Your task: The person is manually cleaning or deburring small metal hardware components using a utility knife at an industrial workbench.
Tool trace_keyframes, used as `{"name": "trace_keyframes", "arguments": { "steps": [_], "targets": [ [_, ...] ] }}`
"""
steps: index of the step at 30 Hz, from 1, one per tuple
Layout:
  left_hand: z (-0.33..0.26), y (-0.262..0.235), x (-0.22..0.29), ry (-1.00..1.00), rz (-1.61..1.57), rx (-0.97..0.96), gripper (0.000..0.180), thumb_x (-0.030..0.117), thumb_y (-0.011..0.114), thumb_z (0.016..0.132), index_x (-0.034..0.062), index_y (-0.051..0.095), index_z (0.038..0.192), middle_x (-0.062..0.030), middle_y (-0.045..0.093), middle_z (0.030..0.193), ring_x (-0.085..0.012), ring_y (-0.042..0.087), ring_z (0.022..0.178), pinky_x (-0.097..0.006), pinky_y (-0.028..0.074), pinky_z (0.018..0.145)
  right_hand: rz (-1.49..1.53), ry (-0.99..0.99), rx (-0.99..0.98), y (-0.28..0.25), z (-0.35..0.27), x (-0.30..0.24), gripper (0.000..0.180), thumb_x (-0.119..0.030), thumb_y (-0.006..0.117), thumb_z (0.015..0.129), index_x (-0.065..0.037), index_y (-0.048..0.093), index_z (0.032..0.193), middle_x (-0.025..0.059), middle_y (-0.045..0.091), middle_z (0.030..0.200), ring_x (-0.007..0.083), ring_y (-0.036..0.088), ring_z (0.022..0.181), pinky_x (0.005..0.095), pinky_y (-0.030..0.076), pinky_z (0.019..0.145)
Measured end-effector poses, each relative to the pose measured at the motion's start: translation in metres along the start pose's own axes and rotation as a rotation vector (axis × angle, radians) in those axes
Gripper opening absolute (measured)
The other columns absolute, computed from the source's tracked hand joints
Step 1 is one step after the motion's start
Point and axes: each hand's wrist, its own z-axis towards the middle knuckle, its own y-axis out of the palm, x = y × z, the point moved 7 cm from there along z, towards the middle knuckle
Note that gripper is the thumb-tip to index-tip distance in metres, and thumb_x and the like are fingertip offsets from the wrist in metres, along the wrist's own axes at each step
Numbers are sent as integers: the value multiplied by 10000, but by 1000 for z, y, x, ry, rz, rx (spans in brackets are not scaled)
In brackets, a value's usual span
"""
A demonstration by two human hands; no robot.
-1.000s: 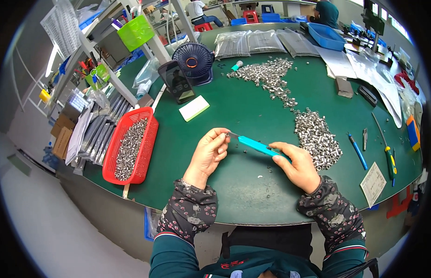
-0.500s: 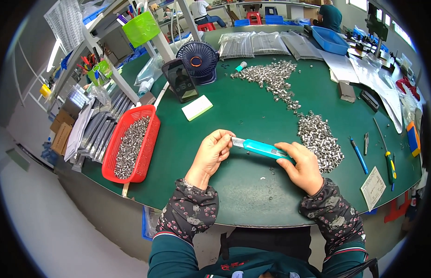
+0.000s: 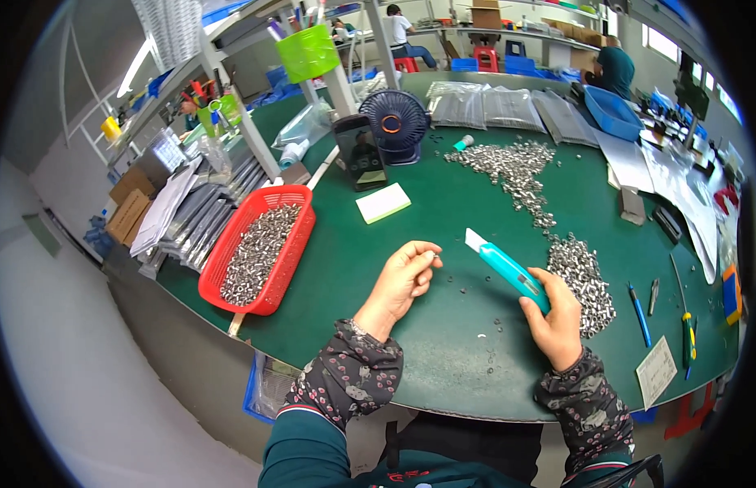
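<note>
My right hand is closed around the turquoise handle of a utility knife, its blade angled up and to the left. Apart from the blade, my left hand pinches a tiny metal piece between thumb and forefinger; its shape is mostly hidden by the fingertips. Beside my right hand lies a pile of small metal rings. Farther back spreads another heap of similar metal pieces. To the left of my left hand stands a red plastic basket filled with more of them.
A phone leans by a dark fan, with a white notepad in front. At the right lie a blue pen-like tool, a screwdriver and a paper card. Several dark bits dot the green table.
The knife blade has come away from my left fingertips and now tilts more upward. My hands have moved apart. The whole view has shifted slightly.
</note>
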Motion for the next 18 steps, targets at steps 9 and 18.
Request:
{"name": "trace_keyframes", "arguments": {
  "steps": [9, 18],
  "targets": [
    [0, 0, -3, -3, 2, 3, 121, 130, 469, 840, 31, 496, 906, -14, 484, 721, -15, 368, 492, -133, 278, 370, 41, 49, -47, 0, 2, -2, 303, -53, 593, 653, -12, 518, 943, 136, 530, 775, 280, 519, 663, 324, 406, 595],
    [-1, 8, -2, -24, 6, -34, 113, 132, 462, 844, 36, 513, 874, 2, 482, 698, -17, 376, 510, -129, 283, 387, 1018, 630, 25, 2, -10, 23, 189, -135, 593, 731, -83, 411, 736, -16, 372, 588, 62, 369, 506, 210, 319, 446]
  ]
}}
